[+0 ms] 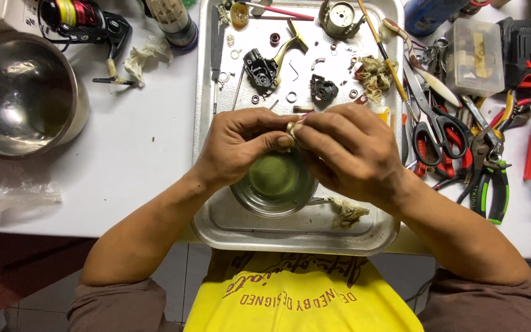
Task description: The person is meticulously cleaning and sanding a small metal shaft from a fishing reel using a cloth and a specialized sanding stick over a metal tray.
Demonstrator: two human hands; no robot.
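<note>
We find both hands, left hand (241, 144) and right hand (345, 150), clamped fingertip-to-fingertip on a small metal reel part (291, 128) above the glass bowl (276, 184). We judge it light, rigid, likely oily; each grip belongs on its edges

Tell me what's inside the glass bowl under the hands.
The glass bowl on the metal tray holds greenish liquid. Both hands cover its far rim, hiding anything there.

We sit at a white table (142, 154) under bright, even light that casts only soft shadows. Below its near edge we see a dark red floor (7, 264) at left and pale grey tiles (173, 276) beside it.
</note>
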